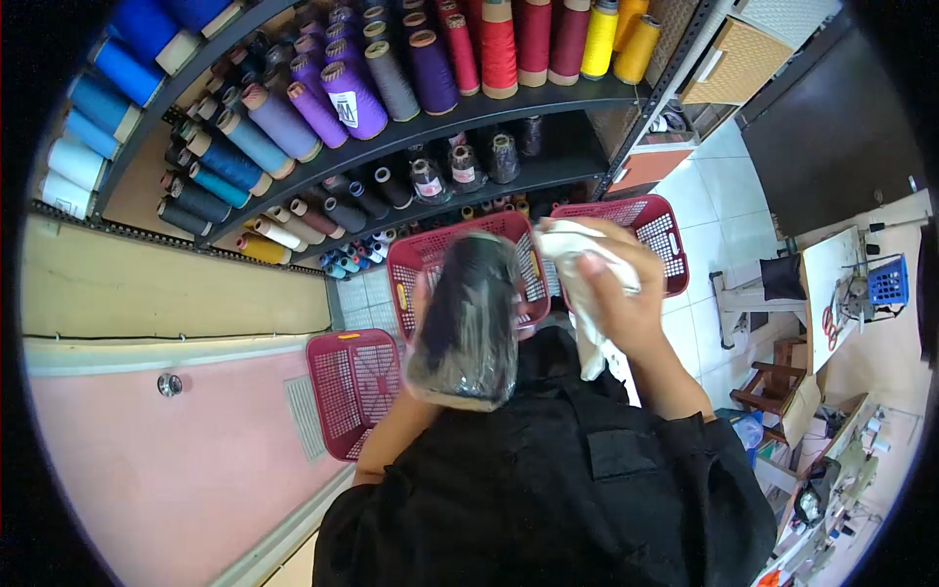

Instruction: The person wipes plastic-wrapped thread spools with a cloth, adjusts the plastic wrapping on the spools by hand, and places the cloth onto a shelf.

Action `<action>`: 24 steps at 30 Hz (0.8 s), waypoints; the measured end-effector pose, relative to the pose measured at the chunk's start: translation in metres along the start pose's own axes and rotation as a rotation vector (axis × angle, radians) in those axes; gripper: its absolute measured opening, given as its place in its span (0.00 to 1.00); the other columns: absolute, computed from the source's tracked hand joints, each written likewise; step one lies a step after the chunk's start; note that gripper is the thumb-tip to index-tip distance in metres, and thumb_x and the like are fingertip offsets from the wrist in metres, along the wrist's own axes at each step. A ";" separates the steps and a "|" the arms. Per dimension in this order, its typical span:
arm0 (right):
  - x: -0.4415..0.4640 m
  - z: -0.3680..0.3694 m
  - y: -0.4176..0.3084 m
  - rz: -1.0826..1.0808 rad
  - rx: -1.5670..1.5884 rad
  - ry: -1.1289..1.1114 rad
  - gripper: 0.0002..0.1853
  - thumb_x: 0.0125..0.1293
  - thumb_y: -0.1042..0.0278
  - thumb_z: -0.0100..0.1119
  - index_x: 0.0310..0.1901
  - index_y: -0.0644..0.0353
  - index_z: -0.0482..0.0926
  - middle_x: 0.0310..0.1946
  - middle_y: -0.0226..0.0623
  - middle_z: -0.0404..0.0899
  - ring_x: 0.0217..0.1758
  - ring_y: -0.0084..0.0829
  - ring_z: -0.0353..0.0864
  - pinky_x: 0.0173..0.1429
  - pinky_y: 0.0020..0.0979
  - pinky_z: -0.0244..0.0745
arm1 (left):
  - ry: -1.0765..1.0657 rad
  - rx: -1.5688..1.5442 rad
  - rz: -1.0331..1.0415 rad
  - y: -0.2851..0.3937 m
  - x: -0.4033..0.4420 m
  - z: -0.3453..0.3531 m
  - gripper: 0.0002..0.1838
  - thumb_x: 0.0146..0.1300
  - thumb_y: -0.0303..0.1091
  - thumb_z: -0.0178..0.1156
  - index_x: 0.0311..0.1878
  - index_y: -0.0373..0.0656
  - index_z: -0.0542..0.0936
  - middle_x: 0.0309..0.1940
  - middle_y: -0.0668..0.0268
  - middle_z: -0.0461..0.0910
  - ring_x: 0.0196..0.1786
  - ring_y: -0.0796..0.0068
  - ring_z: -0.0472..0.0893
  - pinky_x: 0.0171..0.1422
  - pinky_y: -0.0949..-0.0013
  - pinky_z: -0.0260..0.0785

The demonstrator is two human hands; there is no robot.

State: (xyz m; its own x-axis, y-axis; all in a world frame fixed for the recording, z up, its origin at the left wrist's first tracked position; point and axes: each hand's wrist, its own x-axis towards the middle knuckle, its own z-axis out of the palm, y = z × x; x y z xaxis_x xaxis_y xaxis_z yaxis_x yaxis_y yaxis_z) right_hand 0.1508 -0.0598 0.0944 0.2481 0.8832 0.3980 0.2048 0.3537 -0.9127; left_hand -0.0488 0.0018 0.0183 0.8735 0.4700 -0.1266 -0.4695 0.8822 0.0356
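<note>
A large cone of black thread (468, 318) in clear plastic wrap is held up in front of my chest. My left hand (421, 318) grips it, fingers wrapped round behind and mostly hidden by the cone. To the right of the cone, my right hand (626, 289) is closed on a crumpled white cloth (585, 256), part of which hangs down below the fingers. Cloth and cone are apart.
Black shelves (440, 112) ahead carry many thread cones, among them a purple cone (352, 98). A red basket (354, 391) stands at left; another red basket (403, 256) and a third basket (657, 220) stand below the shelves. Right, a sewing table (831, 284) holds scissors (830, 323).
</note>
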 end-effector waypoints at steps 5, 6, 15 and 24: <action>0.007 0.039 0.036 -0.092 -0.298 -0.155 0.12 0.61 0.70 0.60 0.45 0.60 0.83 0.49 0.43 0.80 0.55 0.42 0.78 0.58 0.37 0.71 | 0.424 0.285 0.141 -0.021 0.009 -0.026 0.31 0.63 0.51 0.47 0.63 0.38 0.66 0.55 0.52 0.74 0.54 0.59 0.78 0.62 0.56 0.69; 0.007 0.043 0.040 -0.093 -0.317 -0.194 0.12 0.60 0.70 0.60 0.46 0.59 0.82 0.50 0.42 0.80 0.56 0.42 0.77 0.59 0.38 0.70 | 0.420 0.226 0.129 -0.019 0.013 -0.024 0.31 0.63 0.52 0.46 0.62 0.38 0.67 0.55 0.52 0.74 0.54 0.59 0.78 0.61 0.56 0.70; -0.017 0.057 0.018 -0.179 -0.394 -0.641 0.12 0.57 0.64 0.62 0.41 0.59 0.83 0.46 0.40 0.81 0.50 0.41 0.80 0.53 0.37 0.75 | 0.412 0.222 0.145 0.004 0.003 -0.049 0.31 0.60 0.60 0.48 0.51 0.41 0.74 0.39 0.57 0.80 0.42 0.61 0.81 0.49 0.61 0.76; 0.033 0.069 0.016 -0.396 -0.231 -0.734 0.15 0.56 0.66 0.64 0.47 0.54 0.82 0.46 0.40 0.81 0.49 0.41 0.81 0.53 0.38 0.75 | 0.479 0.368 0.616 0.063 -0.031 -0.096 0.25 0.64 0.53 0.45 0.51 0.41 0.75 0.43 0.60 0.81 0.43 0.61 0.81 0.50 0.58 0.76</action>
State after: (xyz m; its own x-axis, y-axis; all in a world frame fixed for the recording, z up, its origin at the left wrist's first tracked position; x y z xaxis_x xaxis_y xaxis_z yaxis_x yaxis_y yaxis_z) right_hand 0.0973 -0.0037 0.0863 -0.5403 0.7118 0.4488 0.3542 0.6762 -0.6460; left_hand -0.1181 0.0401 -0.0709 0.2897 0.8783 -0.3804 -0.6983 0.4657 0.5436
